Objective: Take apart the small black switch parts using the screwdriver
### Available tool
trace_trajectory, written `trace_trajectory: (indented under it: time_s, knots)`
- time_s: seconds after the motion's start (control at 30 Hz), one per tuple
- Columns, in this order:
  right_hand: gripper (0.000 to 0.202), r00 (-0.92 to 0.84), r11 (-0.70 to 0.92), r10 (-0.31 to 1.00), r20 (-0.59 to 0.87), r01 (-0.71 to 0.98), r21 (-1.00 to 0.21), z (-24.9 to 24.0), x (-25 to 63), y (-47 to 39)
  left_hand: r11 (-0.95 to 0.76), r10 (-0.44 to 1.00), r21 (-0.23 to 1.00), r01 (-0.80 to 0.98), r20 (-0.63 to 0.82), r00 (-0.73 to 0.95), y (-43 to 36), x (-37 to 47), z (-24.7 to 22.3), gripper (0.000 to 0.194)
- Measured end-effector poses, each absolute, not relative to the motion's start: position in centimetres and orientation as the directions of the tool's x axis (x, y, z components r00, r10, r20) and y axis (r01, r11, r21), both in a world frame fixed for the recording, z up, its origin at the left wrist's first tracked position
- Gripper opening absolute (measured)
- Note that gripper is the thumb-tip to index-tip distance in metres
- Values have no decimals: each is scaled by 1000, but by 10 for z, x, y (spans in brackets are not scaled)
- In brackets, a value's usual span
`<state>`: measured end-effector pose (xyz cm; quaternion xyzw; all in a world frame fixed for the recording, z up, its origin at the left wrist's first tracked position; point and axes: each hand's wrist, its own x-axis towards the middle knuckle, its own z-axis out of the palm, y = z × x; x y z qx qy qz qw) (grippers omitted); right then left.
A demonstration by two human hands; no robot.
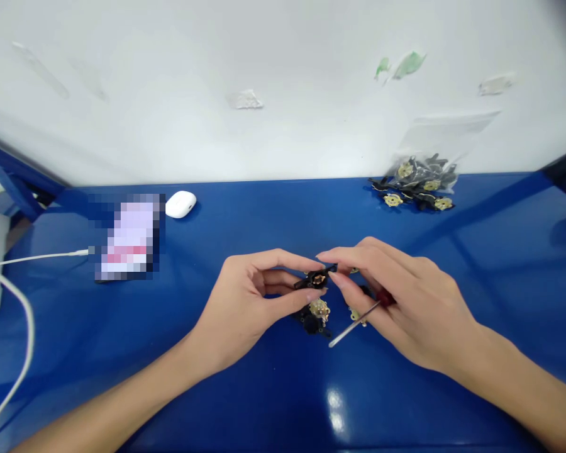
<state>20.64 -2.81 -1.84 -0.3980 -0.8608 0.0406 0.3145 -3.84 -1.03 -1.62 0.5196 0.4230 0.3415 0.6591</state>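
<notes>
Between its thumb and fingers, my left hand [245, 308] pinches a small black part [317, 279] with a copper-coloured ring in its middle. My right hand [405, 296] touches the part's right end with its thumb and index finger. Tucked in the same hand is a screwdriver [355, 323] with a red handle, its metal shaft pointing down and left. Below my hands, more black parts [313, 322] with a brass-coloured plate [319, 308] lie on the blue table [245, 402]. Another brass-coloured piece [355, 316] is partly hidden behind my right hand.
A clear bag [434, 170] of black and brass parts lies at the back right, with loose ones [393, 199] before it. At left are a blurred phone [132, 236], a white earbud case [181, 204] and a white cable [28, 314]. A white wall [302, 138] stands behind.
</notes>
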Motion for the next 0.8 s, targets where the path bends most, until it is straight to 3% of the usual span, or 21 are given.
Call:
trace_trajectory:
  time_s: [0.37,0.8]
  knots:
    - [20,-490,679,713,502,663,-316,-21,205,-29,136,925,991,4,-128,359,-7,-38,-16,30]
    - [11,-503,697,690,521,656,-291,-23,206,-29,-15,912,996,93,-24,411,-9,-40,-16,22]
